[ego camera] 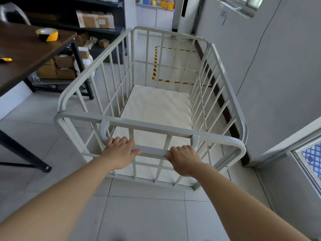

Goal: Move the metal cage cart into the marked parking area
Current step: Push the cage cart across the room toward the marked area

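Note:
A white metal cage cart [97,66] with barred sides and an empty pale floor stands in front of me on the tiled floor. My left hand [119,151] and my right hand [184,160] are both closed around its horizontal handle bar [152,151] at the near end. Beyond the cart's far end, seen through the bars, lies the parking area [155,65], a rectangle of yellow-and-black striped tape on the floor against the right wall. The cart's far end sits just short of the tape's near line.
A dark wooden table [26,54] with a roll of striped tape [47,34] stands at the left, black legs near the cart. Cardboard boxes [57,68] and shelving lie behind it. A grey wall [271,75] runs close along the cart's right side.

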A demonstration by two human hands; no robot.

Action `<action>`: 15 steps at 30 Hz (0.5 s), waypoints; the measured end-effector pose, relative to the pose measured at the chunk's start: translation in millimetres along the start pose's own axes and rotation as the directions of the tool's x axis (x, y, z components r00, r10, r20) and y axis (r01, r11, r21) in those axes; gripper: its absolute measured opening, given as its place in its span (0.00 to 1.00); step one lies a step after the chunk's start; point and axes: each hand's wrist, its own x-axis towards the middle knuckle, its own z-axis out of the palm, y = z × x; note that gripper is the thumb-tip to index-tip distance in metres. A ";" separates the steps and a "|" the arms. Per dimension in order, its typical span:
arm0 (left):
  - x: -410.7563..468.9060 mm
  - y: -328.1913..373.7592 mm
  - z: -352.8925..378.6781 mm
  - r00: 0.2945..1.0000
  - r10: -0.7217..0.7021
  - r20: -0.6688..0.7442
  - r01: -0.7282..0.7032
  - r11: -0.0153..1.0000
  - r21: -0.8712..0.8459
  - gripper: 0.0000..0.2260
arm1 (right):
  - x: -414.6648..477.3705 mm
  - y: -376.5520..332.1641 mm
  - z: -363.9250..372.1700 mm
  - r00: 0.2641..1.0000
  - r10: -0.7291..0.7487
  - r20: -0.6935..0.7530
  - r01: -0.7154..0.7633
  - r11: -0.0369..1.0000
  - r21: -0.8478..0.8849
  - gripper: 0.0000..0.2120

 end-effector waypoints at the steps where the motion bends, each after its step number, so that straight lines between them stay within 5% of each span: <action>1: 6.7 -0.9 -2.5 1.000 0.001 0.003 -0.001 1.000 -0.002 0.22 | 6.0 2.1 -2.4 1.000 0.006 0.005 -0.006 1.000 0.001 0.22; 15: 102.2 -17.3 -33.4 0.999 0.041 -0.007 -0.041 0.999 -0.005 0.21 | 92.9 29.7 -29.6 0.997 0.076 0.013 -0.076 0.997 -0.010 0.22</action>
